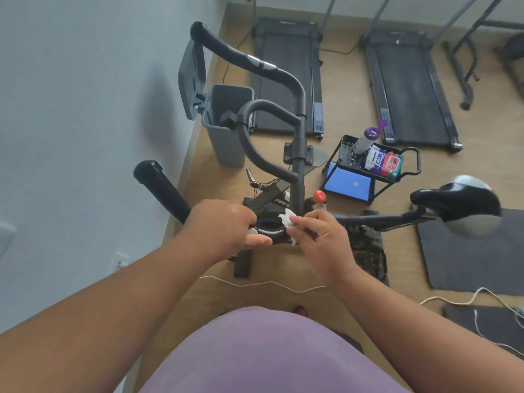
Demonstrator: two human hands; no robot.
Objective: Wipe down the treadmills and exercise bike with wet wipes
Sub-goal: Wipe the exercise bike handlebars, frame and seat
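The left hand (226,225) grips the bike (297,154) handlebar at frame centre, while the right hand (320,239) pinches a wipe (287,222) against it. Two treadmills (286,78) lie along the top.

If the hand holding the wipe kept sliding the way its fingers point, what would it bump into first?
Probably the left hand. The right hand, pinching the wet wipe, points leftward along the black handlebar, where the left hand grips close by. Depth is hard to judge.
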